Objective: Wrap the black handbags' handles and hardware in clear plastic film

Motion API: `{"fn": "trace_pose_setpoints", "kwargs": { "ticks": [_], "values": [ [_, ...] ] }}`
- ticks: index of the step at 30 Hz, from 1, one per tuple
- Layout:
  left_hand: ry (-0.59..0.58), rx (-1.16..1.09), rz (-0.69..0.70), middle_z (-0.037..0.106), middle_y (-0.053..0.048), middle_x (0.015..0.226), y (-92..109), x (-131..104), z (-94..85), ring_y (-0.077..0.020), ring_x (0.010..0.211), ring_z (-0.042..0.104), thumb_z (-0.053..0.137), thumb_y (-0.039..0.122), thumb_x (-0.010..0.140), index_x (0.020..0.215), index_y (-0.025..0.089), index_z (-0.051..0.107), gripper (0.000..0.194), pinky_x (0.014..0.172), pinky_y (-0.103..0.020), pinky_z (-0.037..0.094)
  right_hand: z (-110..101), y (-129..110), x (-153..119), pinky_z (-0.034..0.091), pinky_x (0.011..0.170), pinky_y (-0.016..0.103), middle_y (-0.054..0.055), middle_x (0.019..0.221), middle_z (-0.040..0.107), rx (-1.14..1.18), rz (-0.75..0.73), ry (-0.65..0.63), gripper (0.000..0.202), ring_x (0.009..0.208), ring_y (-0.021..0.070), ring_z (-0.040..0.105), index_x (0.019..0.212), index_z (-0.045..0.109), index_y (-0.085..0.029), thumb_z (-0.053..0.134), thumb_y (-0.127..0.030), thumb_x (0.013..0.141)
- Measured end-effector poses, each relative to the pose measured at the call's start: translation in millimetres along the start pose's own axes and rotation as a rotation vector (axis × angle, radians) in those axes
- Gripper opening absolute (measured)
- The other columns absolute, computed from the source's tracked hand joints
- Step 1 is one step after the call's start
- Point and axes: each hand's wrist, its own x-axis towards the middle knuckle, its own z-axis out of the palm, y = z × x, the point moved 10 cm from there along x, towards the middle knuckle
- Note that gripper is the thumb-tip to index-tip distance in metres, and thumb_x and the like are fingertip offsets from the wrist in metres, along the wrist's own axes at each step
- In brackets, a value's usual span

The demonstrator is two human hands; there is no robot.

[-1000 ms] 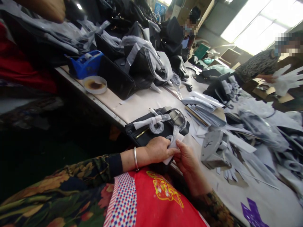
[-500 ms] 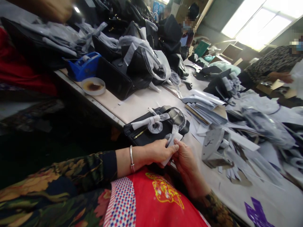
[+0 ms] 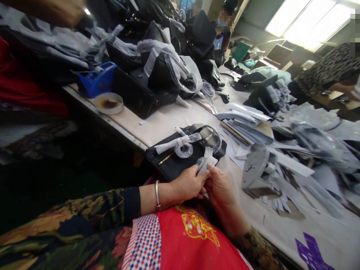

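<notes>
Left hand and right hand, closed together on a white wrapping, pinching it with the thumbs uppermost. Compared with half a second earlier, the end of the wrapping that projected below the fingers is no longer visible, and curled fingers show there instead; this suggests, without proving, that the loose end has been folded into the grip and that the work remains at this one spot. What the wrapping encloses is hidden.

The black bag has scarcely shifted: it lies flat on the table, overlapping its near edge, its right part just beyond the hands. Its face is dark and smooth, with a short gold zip towards the left end; a white-wrapped strip crosses above the zip, next to a coil in clear film. Farther left along the same table edge stand a ring-shaped roll and a blue tape dispenser; a grey dispenser stands right of the hands, in from the edge
</notes>
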Motion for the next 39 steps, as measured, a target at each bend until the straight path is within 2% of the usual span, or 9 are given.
{"fn": "trace_pose_setpoints", "kwargs": {
  "ticks": [9, 13, 16, 18, 22, 26, 33, 37, 39],
  "values": [
    [0.132, 0.351, 0.216, 0.061, -0.002, 0.056, 14.7, 2.9, -15.6, -0.0175, 0.06, 0.062, 0.049, 0.06, 0.095, 0.086, 0.016, 0.063, 0.046, 0.057, -0.025, 0.047, -5.6, 3.4, 1.5, 0.022, 0.035, 0.017, -0.01, 0.049, 0.037, -0.111, 0.011, -0.052, 0.047, 0.037, 0.0036, 0.028, 0.066, 0.048, -0.02, 0.076, -0.057, 0.076],
    [0.154, 0.508, 0.26, 0.069, -0.007, 0.07, 20.3, 2.7, -17.7, -0.0204, 0.07, 0.065, 0.044, 0.058, 0.097, 0.084, 0.015, 0.065, 0.05, 0.06, -0.027, 0.046, -18.5, -8.8, 1.8, 0.022, 0.038, 0.021, -0.007, 0.051, 0.038, -0.447, -0.011, -0.111, 0.052, 0.04, 0.0067, 0.03, 0.066, 0.047, -0.021, 0.059, -0.068, 0.085],
    [0.177, 0.61, 0.286, 0.072, -0.011, 0.084, 26.1, 1.6, -21.1, -0.0223, 0.075, 0.066, 0.043, 0.055, 0.097, 0.086, 0.014, 0.066, 0.049, 0.063, -0.03, 0.046, -21.0, -66.1, -7.4, 0.043, 0.051, 0.03, 0.002, 0.065, 0.057, -1.03, -0.4, -0.046, 0.045, 0.054, 0.0158, 0.051, 0.083, 0.064, -0.018, 0.055, -0.062, 0.09],
    [0.18, 0.67, 0.295, 0.073, -0.012, 0.089, 28.6, 1.4, -21.9, -0.0237, 0.078, 0.066, 0.044, 0.053, 0.097, 0.09, 0.014, 0.067, 0.047, 0.066, -0.031, 0.046, 1.0, -99.5, -25.8, 0.053, 0.078, 0.042, 0.014, 0.103, 0.068, -1.405, -0.767, -0.047, 0.042, 0.089, 0.0278, 0.065, 0.115, 0.067, -0.016, 0.064, -0.047, 0.086],
    [0.125, 0.748, 0.369, 0.073, -0.015, 0.097, 33.8, -0.1, -14.8, -0.0262, 0.088, 0.069, 0.041, 0.045, 0.099, 0.099, 0.014, 0.068, 0.041, 0.075, -0.033, 0.049, 51.7, -87.9, -45.6, 0.032, 0.112, 0.056, 0.013, 0.16, 0.037, -1.81, -1.067, -0.385, 0.066, 0.146, 0.0397, 0.031, 0.144, 0.053, -0.028, 0.064, -0.014, 0.081],
    [0.107, 0.816, 0.41, 0.073, -0.016, 0.104, 39.7, -1.5, -17.7, -0.0275, 0.1, 0.068, 0.04, 0.033, 0.098, 0.102, 0.014, 0.067, 0.033, 0.085, -0.036, 0.049, 79.1, -68.0, -40.3, 0.029, 0.113, 0.053, 0.013, 0.157, 0.043, -1.85, -1.092, -0.555, 0.034, 0.148, 0.0344, 0.03, 0.122, 0.066, -0.02, 0.056, -0.014, 0.091],
    [0.04, 0.947, 0.384, 0.074, -0.014, 0.1, 49.6, 11.4, -21.8, -0.0292, 0.092, 0.069, 0.037, 0.045, 0.098, 0.098, 0.016, 0.066, 0.041, 0.08, -0.036, 0.049, 83.6, -66.8, -28.1, 0.038, 0.107, 0.044, 0.014, 0.129, 0.064, -1.899, -1.147, -0.543, 0.015, 0.14, 0.0293, 0.04, 0.102, 0.067, -0.015, 0.056, -0.023, 0.095],
    [0.051, 0.958, 0.331, 0.072, -0.007, 0.081, 42.3, 16.5, -28.1, -0.0266, 0.078, 0.067, 0.038, 0.06, 0.095, 0.085, 0.019, 0.066, 0.051, 0.067, -0.031, 0.047, 62.3, -90.3, -47.9, 0.04, 0.108, 0.042, 0.013, 0.145, 0.055, -1.736, -1.218, -0.333, 0.025, 0.139, 0.0271, 0.043, 0.118, 0.064, -0.014, 0.052, -0.023, 0.098],
    [0.072, 0.958, 0.286, 0.067, -0.005, 0.068, 35.9, 19.3, -34.9, -0.0243, 0.067, 0.063, 0.038, 0.069, 0.092, 0.079, 0.019, 0.065, 0.058, 0.059, -0.029, 0.044, 27.6, -114.4, -62.0, 0.042, 0.109, 0.04, 0.013, 0.141, 0.059, -1.504, -1.266, -0.149, 0.03, 0.132, 0.0245, 0.05, 0.123, 0.062, -0.015, 0.054, -0.024, 0.096]
  ]
}}
